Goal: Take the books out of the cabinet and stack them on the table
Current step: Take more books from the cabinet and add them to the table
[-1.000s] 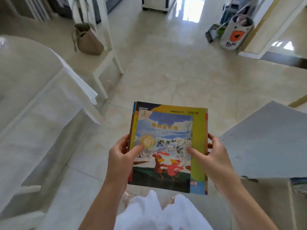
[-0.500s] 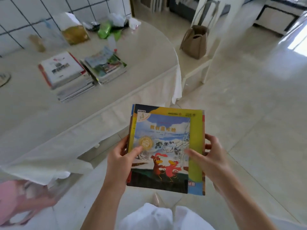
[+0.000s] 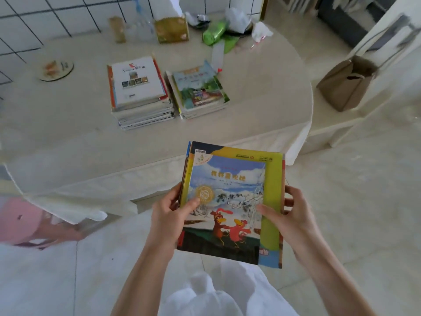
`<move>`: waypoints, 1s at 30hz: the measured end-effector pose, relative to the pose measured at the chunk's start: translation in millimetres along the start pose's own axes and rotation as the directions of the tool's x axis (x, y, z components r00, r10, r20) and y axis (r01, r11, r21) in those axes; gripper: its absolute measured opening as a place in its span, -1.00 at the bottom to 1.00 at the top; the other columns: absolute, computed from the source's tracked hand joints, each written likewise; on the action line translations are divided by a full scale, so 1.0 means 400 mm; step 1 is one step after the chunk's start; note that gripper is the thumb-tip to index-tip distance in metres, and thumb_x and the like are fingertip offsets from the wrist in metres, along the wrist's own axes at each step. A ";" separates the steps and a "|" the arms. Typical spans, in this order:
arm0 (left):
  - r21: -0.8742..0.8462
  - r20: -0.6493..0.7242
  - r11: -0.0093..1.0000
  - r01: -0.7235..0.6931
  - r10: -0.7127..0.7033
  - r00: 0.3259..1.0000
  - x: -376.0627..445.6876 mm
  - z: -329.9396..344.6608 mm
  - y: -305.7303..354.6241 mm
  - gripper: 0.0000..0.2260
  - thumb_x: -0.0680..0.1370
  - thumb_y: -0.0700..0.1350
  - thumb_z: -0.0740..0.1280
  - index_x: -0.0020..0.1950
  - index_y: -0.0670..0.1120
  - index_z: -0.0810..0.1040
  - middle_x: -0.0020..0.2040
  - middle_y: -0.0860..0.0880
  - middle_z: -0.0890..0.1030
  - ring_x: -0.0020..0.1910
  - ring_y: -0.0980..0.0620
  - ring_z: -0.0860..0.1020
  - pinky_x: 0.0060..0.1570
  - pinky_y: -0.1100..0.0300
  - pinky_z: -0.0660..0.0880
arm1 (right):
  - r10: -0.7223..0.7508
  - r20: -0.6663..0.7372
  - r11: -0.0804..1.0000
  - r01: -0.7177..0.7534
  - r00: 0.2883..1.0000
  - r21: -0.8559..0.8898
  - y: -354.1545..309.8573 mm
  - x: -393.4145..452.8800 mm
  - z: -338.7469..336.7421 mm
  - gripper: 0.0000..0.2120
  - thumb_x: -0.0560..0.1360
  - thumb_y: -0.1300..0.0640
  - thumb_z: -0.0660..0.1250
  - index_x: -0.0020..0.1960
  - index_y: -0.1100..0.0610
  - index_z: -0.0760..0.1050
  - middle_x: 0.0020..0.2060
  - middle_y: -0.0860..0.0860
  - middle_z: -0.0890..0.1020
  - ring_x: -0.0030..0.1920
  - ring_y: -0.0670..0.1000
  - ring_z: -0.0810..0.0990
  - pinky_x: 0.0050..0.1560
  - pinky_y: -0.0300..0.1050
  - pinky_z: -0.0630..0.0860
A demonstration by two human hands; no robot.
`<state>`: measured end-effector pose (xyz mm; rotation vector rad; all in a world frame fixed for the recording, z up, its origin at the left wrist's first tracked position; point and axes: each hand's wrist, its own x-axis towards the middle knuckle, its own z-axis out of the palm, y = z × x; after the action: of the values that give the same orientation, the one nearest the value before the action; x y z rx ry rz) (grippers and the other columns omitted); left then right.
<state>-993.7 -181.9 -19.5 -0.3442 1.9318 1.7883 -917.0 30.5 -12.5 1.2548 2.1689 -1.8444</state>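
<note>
1. A person holds a small bundle of picture books [image 3: 230, 201] between both hands, above the tiled floor and just short of the table [image 3: 68, 137]
2. The left hand [image 3: 168, 213] grips the bundle's left edge, thumb pressed on the top cover near a gold seal, fingers curled beneath
3. The right hand [image 3: 289, 215] clasps the right edge, thumb laid across the cover, fingertips wrapped round the side
4. The top cover shows two cartoon birds under a snowy scene; other covers peek out at the edges
5. Two book stacks sit side by side on the cloth-covered table: a taller stack [image 3: 139, 92] topped by a white cover, and a lower stack [image 3: 200, 90] with a green cover
6. A brown paper bag [image 3: 346, 83] rests on a white chair at right
</note>
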 end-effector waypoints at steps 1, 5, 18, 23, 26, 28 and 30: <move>-0.010 -0.011 1.000 0.000 0.000 1.000 0.018 0.020 0.010 -0.70 0.50 -0.17 0.42 0.23 0.00 0.57 -0.07 0.00 0.73 -0.11 -0.02 0.71 -0.15 -0.01 0.63 | -0.005 0.025 1.000 0.005 1.000 -0.003 -0.013 0.034 -0.013 -0.44 0.38 0.14 0.51 0.27 -0.03 0.30 -0.06 -0.04 0.56 -0.14 -0.04 0.64 -0.31 -0.05 0.60; -0.046 -0.072 0.999 -0.023 0.020 0.997 0.100 0.115 0.073 -0.69 0.50 -0.19 0.42 0.23 0.02 0.56 -0.05 0.02 0.72 -0.09 0.00 0.70 -0.15 0.02 0.63 | -0.037 0.169 0.999 0.043 0.985 -0.030 -0.098 0.205 -0.073 -0.47 0.37 0.15 0.51 0.21 0.00 0.29 0.00 -0.04 0.55 -0.08 -0.04 0.63 -0.31 -0.12 0.57; -0.054 -0.374 0.994 -0.100 0.072 0.924 0.265 0.154 0.191 -0.71 0.48 -0.21 0.45 0.12 0.11 0.59 -0.05 0.08 0.72 -0.11 0.07 0.70 -0.23 0.14 0.64 | -0.156 0.464 0.948 0.264 0.872 -0.178 -0.309 0.530 0.006 -0.39 0.16 -0.23 0.51 0.05 -0.05 0.31 0.07 -0.01 0.58 0.04 0.01 0.62 -0.06 0.13 0.62; -0.036 -0.375 0.988 -0.150 0.126 0.918 0.348 0.071 0.205 -0.60 0.43 -0.34 0.46 0.11 0.10 0.52 -0.07 0.11 0.70 -0.10 0.09 0.69 -0.24 0.18 0.64 | -0.314 0.486 0.878 0.444 0.815 -0.177 -0.364 0.595 0.095 -0.51 0.30 0.15 0.57 0.05 -0.01 0.34 -0.04 -0.07 0.59 -0.04 -0.09 0.59 -0.15 -0.14 0.52; 0.035 -0.363 0.978 -0.208 0.206 0.909 0.416 0.029 0.202 -0.57 0.41 -0.44 0.43 0.19 -0.09 0.50 -0.03 0.01 0.69 -0.11 0.15 0.67 -0.20 0.23 0.62 | -0.418 0.450 0.821 0.540 0.789 -0.186 -0.384 0.630 0.151 -0.47 0.28 0.27 0.57 0.10 0.02 0.38 -0.13 -0.18 0.61 -0.16 -0.27 0.60 -0.15 -0.14 0.53; 0.116 -0.374 0.965 -0.235 0.261 0.890 0.469 0.003 0.203 -0.65 0.40 -0.47 0.43 0.10 -0.15 0.54 -0.07 0.01 0.69 -0.16 0.22 0.66 -0.22 0.30 0.60 | -0.453 0.434 0.786 0.578 0.779 -0.217 -0.397 0.659 0.195 -0.51 0.28 0.30 0.56 0.11 0.08 0.43 -0.19 -0.24 0.62 -0.19 -0.35 0.59 -0.16 -0.19 0.54; 0.148 -0.385 0.958 -0.245 0.284 0.878 0.516 -0.018 0.203 -0.67 0.39 -0.47 0.43 -0.03 -0.08 0.56 -0.19 0.13 0.69 -0.20 0.29 0.64 -0.25 0.38 0.56 | -0.486 0.448 0.733 0.629 0.751 -0.259 -0.404 0.692 0.233 -0.54 0.28 0.27 0.57 0.13 0.18 0.51 -0.22 -0.32 0.66 -0.17 -0.32 0.62 -0.16 -0.27 0.58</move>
<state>-1211.0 -151.3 -53.4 -0.4637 2.4473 1.8993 -1240.1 107.6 -46.7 0.1452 2.6881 -1.4655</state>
